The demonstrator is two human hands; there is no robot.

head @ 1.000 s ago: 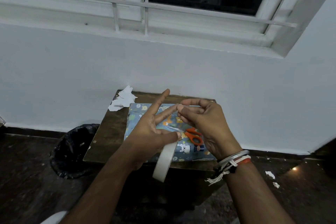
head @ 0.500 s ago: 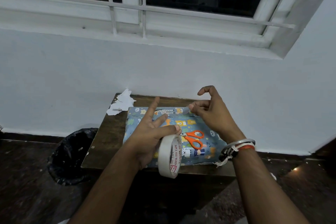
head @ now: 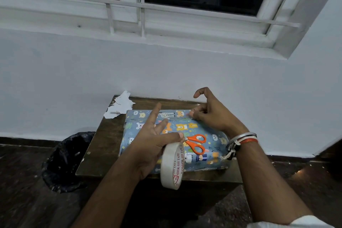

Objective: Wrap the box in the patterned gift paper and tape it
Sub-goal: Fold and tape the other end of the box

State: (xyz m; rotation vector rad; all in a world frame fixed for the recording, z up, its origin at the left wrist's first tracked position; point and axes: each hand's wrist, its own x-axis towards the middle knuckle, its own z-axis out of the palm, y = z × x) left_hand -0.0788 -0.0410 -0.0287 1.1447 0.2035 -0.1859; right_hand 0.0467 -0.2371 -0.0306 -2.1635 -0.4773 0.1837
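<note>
One box (head: 185, 127) lies under right hand (head: 212, 116) and left hand (head: 148, 146) holding tape (head: 172, 164).

Dark wooden table (head: 103, 146) against a white wall (head: 55, 79), beneath a window (head: 129, 5) with white bars. Torn white paper scraps (head: 119, 107) at the table's far left corner, overhanging its edge. Orange-handled scissors (head: 192, 141) above the tabletop's middle. On the dark floor (head: 22, 190), left of the table, a bin (head: 64, 161) lined with a black bag.

The tape roll (head: 168, 164) core reads "WONDER-555 TAPE" in red letters
</note>
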